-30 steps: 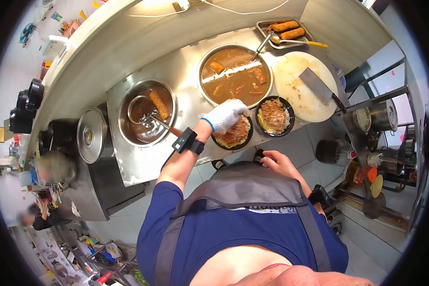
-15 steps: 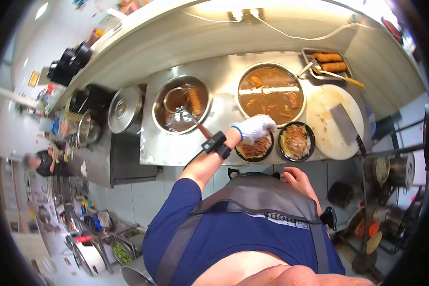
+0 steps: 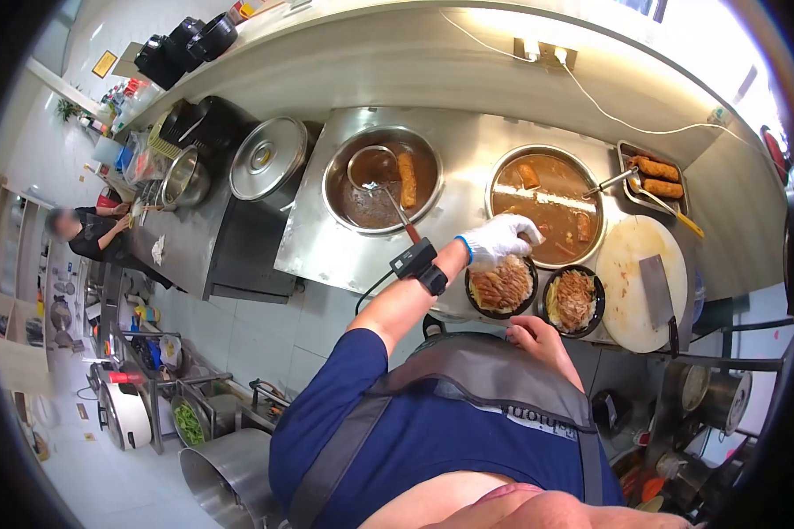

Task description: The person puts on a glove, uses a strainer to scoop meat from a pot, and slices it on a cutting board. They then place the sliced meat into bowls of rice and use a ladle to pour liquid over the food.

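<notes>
The gloved left hand (image 3: 500,239) hovered loosely curled, gripping nothing visible, over the far rim of the near bowl (image 3: 501,286) on the counter (image 3: 326,251), while the bare right hand (image 3: 538,336), half-closed and empty, hung just below that bowl.

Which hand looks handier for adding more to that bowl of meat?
Probably the left hand: gloved, it hovers at the rim of the left bowl. The bare right hand rests low against the apron.
</notes>
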The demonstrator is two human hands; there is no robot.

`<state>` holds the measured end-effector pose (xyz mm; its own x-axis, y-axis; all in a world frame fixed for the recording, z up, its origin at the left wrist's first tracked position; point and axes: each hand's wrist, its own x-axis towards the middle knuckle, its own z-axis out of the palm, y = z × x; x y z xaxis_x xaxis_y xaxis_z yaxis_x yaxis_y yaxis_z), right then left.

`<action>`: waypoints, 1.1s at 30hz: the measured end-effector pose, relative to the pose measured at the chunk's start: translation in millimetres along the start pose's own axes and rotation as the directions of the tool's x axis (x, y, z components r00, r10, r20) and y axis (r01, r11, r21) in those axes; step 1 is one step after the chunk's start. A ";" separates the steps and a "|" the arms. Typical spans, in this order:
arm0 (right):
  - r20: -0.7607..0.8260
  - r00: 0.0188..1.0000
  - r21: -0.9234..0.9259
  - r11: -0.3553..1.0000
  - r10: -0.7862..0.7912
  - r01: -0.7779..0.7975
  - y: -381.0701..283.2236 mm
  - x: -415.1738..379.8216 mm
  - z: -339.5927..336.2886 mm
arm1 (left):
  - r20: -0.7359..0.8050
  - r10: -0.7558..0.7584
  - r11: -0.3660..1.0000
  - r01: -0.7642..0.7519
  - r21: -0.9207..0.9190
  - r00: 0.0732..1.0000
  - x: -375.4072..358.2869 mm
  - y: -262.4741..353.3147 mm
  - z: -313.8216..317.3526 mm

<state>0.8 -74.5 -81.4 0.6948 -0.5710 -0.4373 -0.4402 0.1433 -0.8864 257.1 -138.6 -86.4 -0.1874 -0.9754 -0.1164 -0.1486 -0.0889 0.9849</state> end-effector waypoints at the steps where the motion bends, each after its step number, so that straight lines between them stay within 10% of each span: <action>1: 0.013 1.000 -0.024 1.000 -0.013 0.014 -3.9 2.7 2.8 | -0.033 0.015 1.000 -0.015 0.000 0.999 -3.2 5.4 -8.7; 7: 0.003 1.000 -0.053 0.999 -0.005 0.005 -18.8 11.8 23.9 | -0.267 -0.013 0.998 0.027 0.049 0.964 -39.9 7.8 -84.7; 8: -0.016 1.000 -0.047 0.999 -0.007 0.006 -14.7 13.8 27.4 | -0.238 0.182 0.912 -0.073 0.403 0.954 -47.4 -12.8 -111.1; 10: -0.047 0.998 -0.122 0.992 -0.039 0.033 -27.1 12.0 33.7 | -0.481 -0.109 0.982 0.170 0.085 0.870 -69.2 21.1 -118.4; 16: -0.083 0.996 -0.119 0.992 0.027 -0.037 -47.7 11.9 50.8 | -0.663 -0.291 0.929 0.038 -0.368 0.690 -93.4 -66.2 -210.5; 23: -0.156 0.980 -0.006 0.992 0.126 -0.128 -53.1 25.6 76.2 | -0.732 -0.372 0.891 0.000 -0.453 0.570 -118.4 -101.5 -271.5; 33: -0.142 0.988 -0.148 0.985 0.065 -0.086 -66.0 49.2 100.6 | -0.691 -0.296 0.907 -0.033 -0.420 0.659 -126.8 -137.3 -306.7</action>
<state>121.3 -30.7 -59.7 0.5768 -0.6698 -0.4676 -0.5772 0.0708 -0.8135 599.0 -64.7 -167.6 0.5920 -0.7558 -0.2799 0.2793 -0.1334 0.9509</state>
